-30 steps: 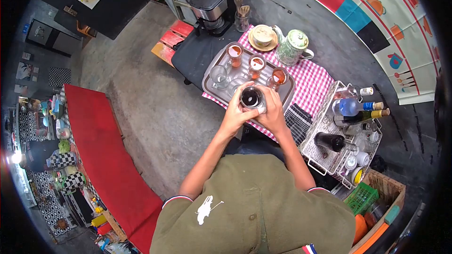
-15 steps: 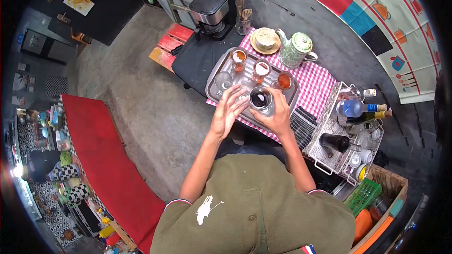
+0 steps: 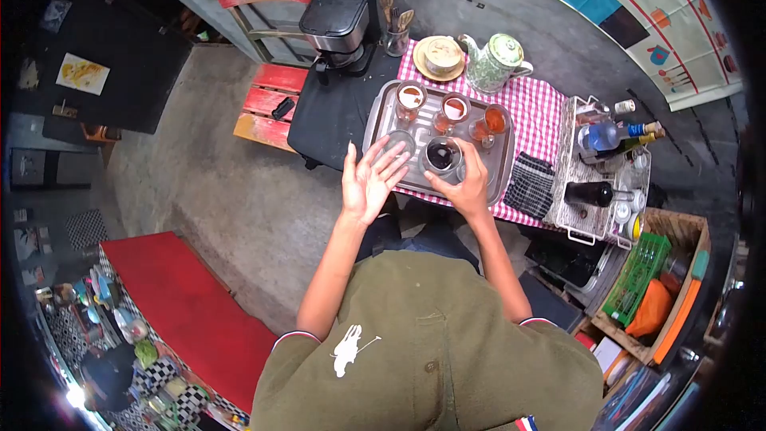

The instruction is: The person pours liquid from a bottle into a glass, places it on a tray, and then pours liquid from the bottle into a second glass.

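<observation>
My right hand [image 3: 465,181] is wrapped round a glass of dark liquid [image 3: 441,156] at the near edge of the metal tray [image 3: 500,172]. Palm up and fingers spread, my left hand [image 3: 372,183] holds nothing. Just beyond its fingers stands a clear glass [image 3: 399,142], partly covered by them. Three glasses of amber liquid stand along the tray's far side: a left one [image 3: 409,100], a middle one [image 3: 452,110] and a right one [image 3: 491,123].
Behind the tray are a green teapot [image 3: 493,64] and a cup on a saucer [image 3: 441,59]. A coffee maker [image 3: 339,24] stands at the back left. On the right, a white rack [image 3: 568,199] holds bottles, beside a dark checked cloth [image 3: 529,183].
My left hand has moved away from the dark glass to the left and turned its palm up. My right hand still holds the glass. The camera view has shifted.
</observation>
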Action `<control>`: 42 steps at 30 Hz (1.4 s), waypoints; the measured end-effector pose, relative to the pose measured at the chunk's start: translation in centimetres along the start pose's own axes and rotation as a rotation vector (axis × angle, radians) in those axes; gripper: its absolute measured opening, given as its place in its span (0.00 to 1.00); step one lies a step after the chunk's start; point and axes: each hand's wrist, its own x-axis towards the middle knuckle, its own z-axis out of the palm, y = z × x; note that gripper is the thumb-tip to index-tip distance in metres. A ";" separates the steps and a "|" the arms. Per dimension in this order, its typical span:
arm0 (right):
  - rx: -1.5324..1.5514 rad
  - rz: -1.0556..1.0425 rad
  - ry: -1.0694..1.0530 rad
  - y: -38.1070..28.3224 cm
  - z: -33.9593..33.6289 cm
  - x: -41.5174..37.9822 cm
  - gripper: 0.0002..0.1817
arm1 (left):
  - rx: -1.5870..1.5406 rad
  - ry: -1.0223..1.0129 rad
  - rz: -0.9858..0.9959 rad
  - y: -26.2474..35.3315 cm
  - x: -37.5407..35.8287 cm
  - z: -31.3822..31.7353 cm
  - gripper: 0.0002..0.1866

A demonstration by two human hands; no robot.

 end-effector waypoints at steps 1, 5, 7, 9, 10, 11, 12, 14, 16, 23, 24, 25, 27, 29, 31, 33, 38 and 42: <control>-0.020 0.005 0.018 -0.1 0.4 -0.1 0.37 | -0.006 -0.006 -0.019 0.5 0.3 -0.6 0.43; -0.060 0.028 0.074 -0.3 1.6 -0.5 0.36 | -0.080 0.048 -0.082 1.5 1.9 -3.9 0.42; -0.046 0.036 0.094 -0.4 2.1 -0.7 0.35 | -0.141 0.103 -0.097 1.7 2.7 -5.5 0.39; -0.048 0.066 0.099 -0.4 2.6 -1.2 0.36 | -0.174 0.142 -0.103 1.9 3.5 -7.1 0.38; -0.045 0.077 0.095 -0.4 2.7 -1.3 0.37 | -0.183 0.147 -0.115 2.0 3.9 -7.8 0.36; -0.041 0.087 0.092 -0.5 2.8 -1.3 0.37 | -0.105 0.176 -0.103 2.0 4.3 -8.4 0.36; -0.053 0.082 0.096 -0.6 3.0 -1.3 0.37 | -0.028 0.204 -0.089 1.9 4.7 -8.8 0.35; -0.077 0.076 0.104 -0.6 3.3 -1.4 0.37 | 0.142 0.239 -0.059 1.8 5.3 -9.6 0.32; -0.074 0.094 0.119 -0.5 3.5 -1.7 0.37 | 0.305 0.223 -0.018 1.2 6.0 -10.4 0.32; -0.047 0.133 0.153 0.1 4.3 -1.8 0.37 | 1.024 -0.002 0.151 -1.4 9.0 -13.1 0.44; -0.051 0.132 0.153 0.3 4.4 -1.8 0.37 | 1.118 -0.043 0.189 -1.6 9.2 -13.1 0.47; -0.046 0.132 0.154 0.5 4.5 -1.8 0.37 | 1.211 -0.086 0.227 -1.8 9.4 -13.1 0.50; -0.036 0.132 0.158 0.8 4.7 -1.9 0.37 | 1.259 -0.121 0.181 -2.3 9.5 -13.6 0.57; -0.036 0.141 0.156 1.0 4.6 -1.8 0.36 | 1.292 -0.165 0.197 -3.2 10.1 -14.3 0.59; -0.036 0.151 0.155 1.2 4.6 -1.8 0.36 | 1.258 -0.163 0.214 -3.6 10.1 -13.6 0.57; -0.036 0.161 0.156 1.3 4.6 -1.7 0.36 | 1.154 -0.197 0.210 -4.0 10.3 -13.3 0.58; -0.033 0.187 0.149 1.8 4.6 -1.6 0.36 | 1.122 -0.116 0.257 -4.9 10.4 -12.2 0.51; -0.015 0.193 0.145 1.9 4.8 -1.2 0.36 | 1.174 -0.083 0.318 -5.1 10.5 -12.2 0.47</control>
